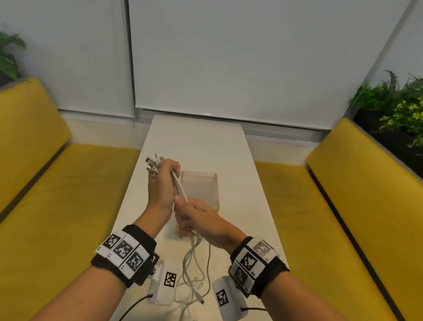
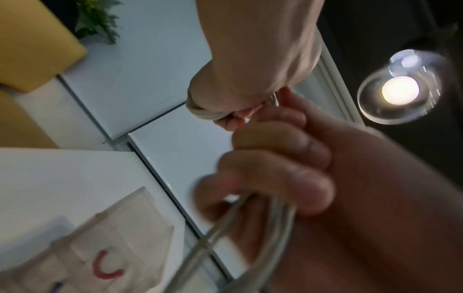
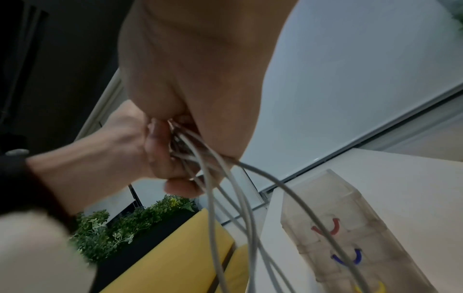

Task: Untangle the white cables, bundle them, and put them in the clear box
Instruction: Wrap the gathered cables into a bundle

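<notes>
Above the bench (image 1: 202,142), both hands — left (image 1: 163,183), right (image 1: 196,218) — grip the cables (image 1: 180,187) beside the box (image 1: 200,186).

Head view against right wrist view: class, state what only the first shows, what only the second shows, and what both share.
Only the head view shows the connector ends fanning out above the left hand, the loose ends trailing on the table, and both wristbands. Only the right wrist view shows red and blue curved marks at the clear box. Both show the white cables gripped by both hands, the right hand lower.
</notes>
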Demonstrator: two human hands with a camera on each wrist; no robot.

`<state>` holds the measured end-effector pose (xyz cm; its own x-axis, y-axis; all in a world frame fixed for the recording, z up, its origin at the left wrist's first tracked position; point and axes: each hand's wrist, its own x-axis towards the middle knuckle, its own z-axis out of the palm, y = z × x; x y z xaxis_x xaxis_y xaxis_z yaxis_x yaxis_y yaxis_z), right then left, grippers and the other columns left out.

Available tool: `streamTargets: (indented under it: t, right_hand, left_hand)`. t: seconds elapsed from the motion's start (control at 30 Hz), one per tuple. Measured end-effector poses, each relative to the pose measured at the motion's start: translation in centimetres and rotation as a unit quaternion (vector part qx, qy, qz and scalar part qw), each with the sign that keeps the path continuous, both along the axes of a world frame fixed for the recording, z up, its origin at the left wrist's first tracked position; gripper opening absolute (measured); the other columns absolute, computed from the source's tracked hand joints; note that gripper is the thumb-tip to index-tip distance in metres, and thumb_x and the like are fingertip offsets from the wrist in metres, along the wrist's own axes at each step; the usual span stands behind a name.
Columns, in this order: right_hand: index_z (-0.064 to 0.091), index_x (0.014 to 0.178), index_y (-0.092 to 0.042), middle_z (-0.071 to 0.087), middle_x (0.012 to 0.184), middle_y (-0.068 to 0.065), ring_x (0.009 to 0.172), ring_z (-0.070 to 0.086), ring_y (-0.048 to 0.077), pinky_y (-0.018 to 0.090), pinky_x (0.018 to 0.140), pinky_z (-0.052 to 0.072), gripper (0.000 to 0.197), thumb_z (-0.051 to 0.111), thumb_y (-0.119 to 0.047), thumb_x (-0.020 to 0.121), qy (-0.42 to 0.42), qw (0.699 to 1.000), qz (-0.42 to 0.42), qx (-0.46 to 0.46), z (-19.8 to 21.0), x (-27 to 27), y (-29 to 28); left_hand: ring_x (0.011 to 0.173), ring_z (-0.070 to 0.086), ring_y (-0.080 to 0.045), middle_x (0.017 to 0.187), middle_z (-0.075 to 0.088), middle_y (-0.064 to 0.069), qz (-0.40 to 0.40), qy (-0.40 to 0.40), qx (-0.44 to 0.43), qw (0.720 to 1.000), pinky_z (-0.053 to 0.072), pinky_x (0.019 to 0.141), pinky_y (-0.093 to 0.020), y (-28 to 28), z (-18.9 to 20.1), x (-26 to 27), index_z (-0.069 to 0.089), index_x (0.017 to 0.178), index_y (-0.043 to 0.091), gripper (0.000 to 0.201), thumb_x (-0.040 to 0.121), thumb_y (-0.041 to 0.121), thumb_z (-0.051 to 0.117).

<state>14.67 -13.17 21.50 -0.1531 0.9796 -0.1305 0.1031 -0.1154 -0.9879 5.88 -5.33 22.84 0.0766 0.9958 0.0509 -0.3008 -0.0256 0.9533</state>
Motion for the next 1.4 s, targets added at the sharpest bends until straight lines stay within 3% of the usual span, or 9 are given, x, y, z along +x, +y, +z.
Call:
streamTargets:
  t: [0.2, 0.37, 0.5, 0.63, 0.8, 0.97, 1.23, 1.33, 1.4]
  right_hand:
    - [0.036, 0.07, -0.018, 0.026, 0.062, 0.003, 0.051, 0.027, 0.015, 0.022, 0.055, 0.045, 0.04, 0.04, -0.041, 0.103, 0.055, 0.998, 0.024, -0.015, 0.0, 0.1, -0.3]
    - [0.03, 0.066, -0.02, 0.02, 0.062, 0.002, 0.05, 0.019, 0.014, 0.025, 0.05, 0.026, 0.036, 0.047, -0.036, 0.094, 0.052, 0.998, 0.032, -0.021, 0.5, -0.1, -0.5]
    - [0.045, 0.072, -0.01, 0.033, 0.063, 0.01, 0.054, 0.03, 0.02, 0.031, 0.055, 0.03, 0.031, 0.042, -0.029, 0.097, -0.134, 0.99, 0.003, 0.042, 1.0, -0.9, -0.4]
    - [0.053, 0.083, 0.009, 0.054, 0.072, 0.023, 0.064, 0.046, 0.031, 0.047, 0.066, 0.043, 0.039, 0.038, -0.021, 0.103, -0.325, 0.933, -0.033, 0.151, 0.5, -1.7, -0.4]
    - [0.055, 0.083, 0.0, 0.06, 0.071, 0.018, 0.063, 0.054, 0.033, 0.051, 0.064, 0.048, 0.03, 0.041, -0.022, 0.098, -0.349, 0.911, -0.08, 0.208, -0.7, -2.0, -0.1]
    - [0.048, 0.066, 0.011, 0.044, 0.057, 0.017, 0.052, 0.034, 0.023, 0.039, 0.054, 0.03, 0.047, 0.048, -0.025, 0.097, -0.266, 0.947, -0.085, 0.161, -0.4, -0.8, 0.6]
    - [0.044, 0.053, -0.012, 0.033, 0.054, 0.005, 0.045, 0.025, 0.011, 0.027, 0.05, 0.02, 0.048, 0.073, -0.031, 0.086, -0.239, 0.968, -0.048, 0.057, -0.8, 3.2, 1.3]
    - [0.051, 0.053, -0.012, 0.045, 0.052, 0.008, 0.046, 0.04, 0.017, 0.026, 0.048, 0.034, 0.046, 0.077, -0.035, 0.082, -0.266, 0.963, -0.044, 0.023, -1.8, 4.3, 2.3]
    - [0.065, 0.074, 0.0, 0.066, 0.076, 0.026, 0.071, 0.066, 0.037, 0.041, 0.067, 0.058, 0.054, 0.08, -0.051, 0.073, -0.284, 0.958, -0.026, 0.001, -3.2, 5.3, 4.1]
  left_hand:
    - [0.052, 0.036, -0.011, 0.057, 0.04, 0.002, -0.126, -0.121, 0.003, 0.985, 0.029, 0.049, -0.028, 0.6, 1.0, 0.1, 0.048, 0.053, 0.019, 0.025, 0.077, 0.022, 0.048]
    - [0.053, 0.035, -0.016, 0.059, 0.035, -0.004, -0.217, -0.193, 0.012, 0.957, 0.037, 0.053, -0.031, 0.7, 2.2, -0.4, 0.042, 0.059, 0.013, 0.023, 0.078, 0.025, 0.047]
    - [0.056, 0.037, -0.017, 0.058, 0.037, -0.004, -0.244, -0.172, 0.069, 0.952, 0.046, 0.063, -0.033, 0.5, 2.6, -0.4, 0.045, 0.06, 0.013, 0.024, 0.073, 0.03, 0.054]
    - [0.055, 0.039, -0.014, 0.056, 0.039, 0.0, -0.22, -0.14, 0.101, 0.96, 0.044, 0.068, -0.033, 0.5, 2.8, -0.7, 0.042, 0.064, 0.013, 0.021, 0.079, 0.025, 0.049]
    - [0.051, 0.041, -0.022, 0.049, 0.036, -0.003, -0.253, -0.159, 0.081, 0.951, 0.054, 0.078, -0.037, 0.2, 3.2, -0.7, 0.041, 0.062, 0.013, 0.026, 0.077, 0.032, 0.05]
    - [0.035, 0.03, -0.012, 0.042, 0.034, 0.0, -0.363, -0.251, 0.026, 0.897, 0.032, 0.037, -0.024, -0.2, 4.0, -1.1, 0.04, 0.06, 0.015, 0.027, 0.071, 0.03, 0.06]
    - [0.033, 0.018, -0.014, 0.038, 0.028, 0.0, -0.515, -0.262, -0.015, 0.816, 0.013, 0.034, -0.02, -0.7, 5.7, -2.2, 0.038, 0.057, 0.014, 0.029, 0.068, 0.023, 0.064]
    - [0.034, 0.014, -0.015, 0.041, 0.025, -0.001, -0.595, -0.228, -0.025, 0.77, 0.008, 0.035, -0.025, -1.3, 6.1, -2.6, 0.032, 0.061, 0.015, 0.03, 0.072, 0.021, 0.059]
    - [0.035, 0.014, -0.014, 0.043, 0.026, -0.001, -0.645, -0.183, -0.041, 0.741, 0.009, 0.034, -0.027, -1.8, 5.5, -2.7, 0.032, 0.064, 0.014, 0.029, 0.076, 0.022, 0.058]
